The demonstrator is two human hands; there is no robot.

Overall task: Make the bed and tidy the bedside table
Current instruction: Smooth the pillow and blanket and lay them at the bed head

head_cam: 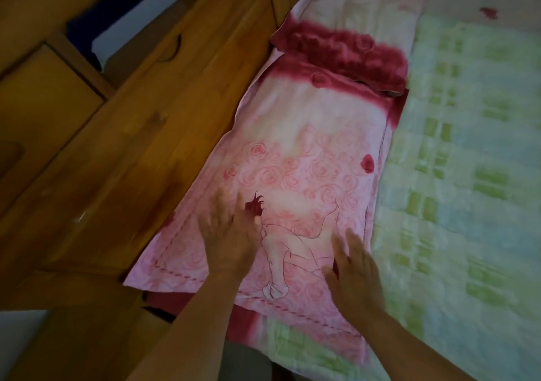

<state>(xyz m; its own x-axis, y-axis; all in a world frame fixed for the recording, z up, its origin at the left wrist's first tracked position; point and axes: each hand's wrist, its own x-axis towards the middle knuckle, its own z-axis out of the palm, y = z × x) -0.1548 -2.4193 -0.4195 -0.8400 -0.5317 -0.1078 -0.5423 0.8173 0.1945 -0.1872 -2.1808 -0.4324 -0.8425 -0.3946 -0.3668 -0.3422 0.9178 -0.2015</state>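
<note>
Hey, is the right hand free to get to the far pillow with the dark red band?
Probably yes: the right hand rests flat on the near pink pillow, holding nothing, and only bare bedding lies between it and the far pillow.

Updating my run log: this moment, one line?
pink pillow | left hand flat on it | right hand flat on it | green quilt alongside

**BED SURFACE: LAYOUT**

The bed [480, 263] carries a green-and-white checked cover [456, 146], visible from 1 to 5 o'clock. Two pink rose-print pillows lie on it along the wooden frame [152, 134] at 9 o'clock. Near pillow [292, 161]: centre to 6 o'clock. Far pillow [360, 14]: 12 to 1 o'clock, dark red end overlapping the near pillow.
</note>
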